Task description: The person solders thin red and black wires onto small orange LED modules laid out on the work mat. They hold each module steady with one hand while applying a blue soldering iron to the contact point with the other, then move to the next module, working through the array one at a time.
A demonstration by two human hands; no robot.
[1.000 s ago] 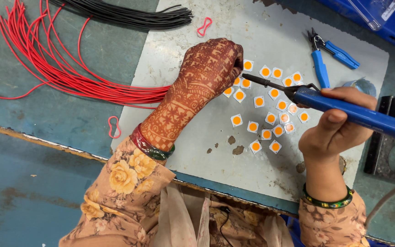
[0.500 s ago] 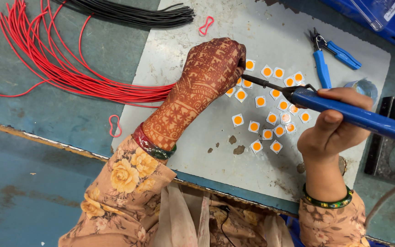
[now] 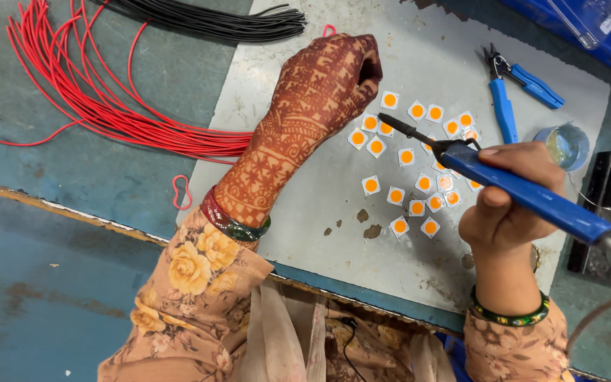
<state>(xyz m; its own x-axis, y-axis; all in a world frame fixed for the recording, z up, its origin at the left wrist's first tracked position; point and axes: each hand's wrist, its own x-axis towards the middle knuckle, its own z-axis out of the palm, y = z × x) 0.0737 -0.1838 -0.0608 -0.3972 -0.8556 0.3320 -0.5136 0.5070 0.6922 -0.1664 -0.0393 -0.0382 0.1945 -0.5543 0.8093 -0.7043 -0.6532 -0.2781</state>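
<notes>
Soldering iron [image 3: 525, 194], one; two hands

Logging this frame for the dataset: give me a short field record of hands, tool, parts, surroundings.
left hand: palm down on grey work mat, fingers curled above the squares
right hand: grips blue-handled soldering iron, tip beside the squares
parts: small white squares with orange centres, scattered
wires: red bundle, black bundle
other: blue-handled pliers

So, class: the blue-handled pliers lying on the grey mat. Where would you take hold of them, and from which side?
Grip the blue-handled pliers by the two blue handles, coming from above on the mat's right side. The handles lie flat and splayed, clear of the orange squares, while the dark jaws are short and narrow.
</notes>
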